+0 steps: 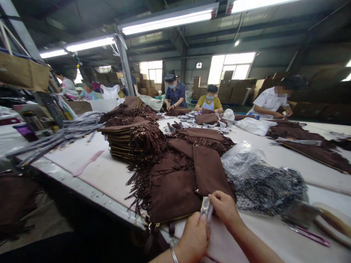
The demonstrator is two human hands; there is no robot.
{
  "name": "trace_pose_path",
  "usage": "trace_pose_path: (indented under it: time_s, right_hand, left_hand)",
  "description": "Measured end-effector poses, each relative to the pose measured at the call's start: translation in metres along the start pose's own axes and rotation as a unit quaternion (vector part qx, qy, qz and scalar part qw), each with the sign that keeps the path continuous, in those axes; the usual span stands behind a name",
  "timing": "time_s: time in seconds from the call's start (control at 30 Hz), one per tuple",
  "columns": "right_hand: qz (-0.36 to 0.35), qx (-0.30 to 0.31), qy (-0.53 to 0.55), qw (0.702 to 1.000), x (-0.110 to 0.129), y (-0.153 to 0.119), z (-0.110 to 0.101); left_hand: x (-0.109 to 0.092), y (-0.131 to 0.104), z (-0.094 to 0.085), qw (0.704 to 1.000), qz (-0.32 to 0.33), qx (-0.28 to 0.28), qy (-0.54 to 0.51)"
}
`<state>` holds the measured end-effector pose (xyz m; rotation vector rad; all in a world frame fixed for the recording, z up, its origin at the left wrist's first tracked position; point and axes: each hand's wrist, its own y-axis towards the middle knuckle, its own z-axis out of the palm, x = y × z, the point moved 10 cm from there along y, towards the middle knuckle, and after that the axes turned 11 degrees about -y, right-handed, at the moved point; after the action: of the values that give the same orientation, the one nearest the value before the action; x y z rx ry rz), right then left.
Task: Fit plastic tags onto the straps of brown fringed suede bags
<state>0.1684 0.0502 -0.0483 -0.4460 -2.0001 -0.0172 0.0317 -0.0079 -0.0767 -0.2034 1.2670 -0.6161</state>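
My left hand (194, 233) is closed round a narrow piece wrapped in clear plastic (206, 207), which looks like a folded strap with a metal ring. At the upper end of that piece, the thumb and fingers of my right hand (224, 209) pinch the wrapping. Just beyond both hands lies a dark brown fringed pouch (174, 193) with a gold zipper along its near edge. A second brown pouch (210, 170) rests partly on top of it. Behind them rises a stack of brown zippered pouches (128, 144) with fringe hanging at the side.
A pink comb (89, 163) lies left on the white table (63, 162). Right are a clear bag of dark speckled packets (268, 188), a tape roll (334, 223) and a purple-handled tool (312, 235). Plastic-wrapped straps (74, 128) lie left. Several co-workers (175, 91) work across the table.
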Motion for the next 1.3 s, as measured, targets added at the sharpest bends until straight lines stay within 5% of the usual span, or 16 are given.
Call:
trace_pose_path:
  time_s: [0.13, 0.37, 0.53, 0.63, 0.77, 0.87, 0.97, 1.07, 1.3]
  right_hand:
    - [0.093, 0.061, 0.162, 0.981, -0.021, -0.007, 0.018]
    - [0.092, 0.115, 0.216, 0.965, -0.013, -0.016, 0.021]
    - [0.028, 0.137, 0.029, 0.99, 0.008, -0.01, 0.015]
    - [-0.066, 0.125, -0.149, 0.979, 0.025, -0.003, 0.013]
    - [-0.196, 0.064, -0.355, 0.912, 0.053, -0.005, 0.012]
    - [-0.239, 0.042, -0.477, 0.845, 0.064, -0.012, 0.018]
    - [-0.247, 0.022, -0.534, 0.808, 0.068, -0.015, 0.024]
    - [-0.234, -0.002, -0.555, 0.798, 0.065, -0.011, 0.025]
    - [-0.184, 0.004, -0.513, 0.839, 0.049, 0.012, 0.019]
  left_hand:
    - [-0.009, -0.005, -0.005, 0.994, 0.053, -0.014, 0.097]
    - [-0.019, -0.015, -0.005, 0.978, 0.101, -0.004, 0.182]
    - [-0.024, -0.02, 0.001, 0.978, 0.096, 0.007, 0.184]
    - [-0.024, -0.021, -0.001, 0.977, 0.096, 0.001, 0.188]
    - [-0.021, -0.021, -0.005, 0.975, 0.099, -0.009, 0.196]
    - [-0.005, -0.017, -0.004, 0.992, 0.022, 0.005, 0.12]
    - [0.015, -0.014, 0.001, 0.996, -0.082, 0.023, -0.025]
    - [0.016, -0.012, 0.002, 0.992, -0.09, 0.024, -0.088]
    - [0.01, -0.02, -0.004, 0.993, -0.091, 0.024, -0.07]
